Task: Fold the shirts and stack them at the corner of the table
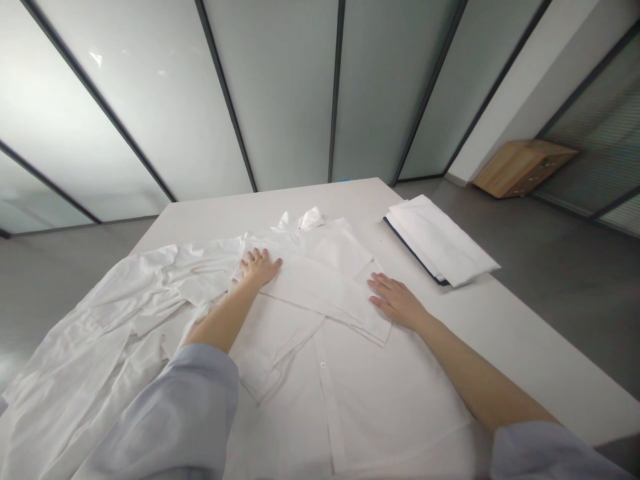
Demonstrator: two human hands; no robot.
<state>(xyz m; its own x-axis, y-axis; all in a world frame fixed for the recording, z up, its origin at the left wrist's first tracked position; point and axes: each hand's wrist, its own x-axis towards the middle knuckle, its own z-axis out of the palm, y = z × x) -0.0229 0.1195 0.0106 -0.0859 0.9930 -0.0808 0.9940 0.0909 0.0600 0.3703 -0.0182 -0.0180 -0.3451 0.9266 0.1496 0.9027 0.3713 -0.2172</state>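
Observation:
A white button-up shirt [320,313] lies spread on the white table [525,347], collar [300,220] at the far end, one sleeve folded across the chest. My left hand [259,267] rests flat on the shirt near its left shoulder, fingers stretched out. My right hand [397,300] lies flat on the folded sleeve at the shirt's right side, fingers extended. Neither hand holds anything.
More white shirts [100,333] lie crumpled in a heap on the table's left. A stack of folded white cloth on a dark board [440,243] sits at the far right. Glass wall panels stand behind the table; a wooden cabinet [523,167] stands on the floor far right.

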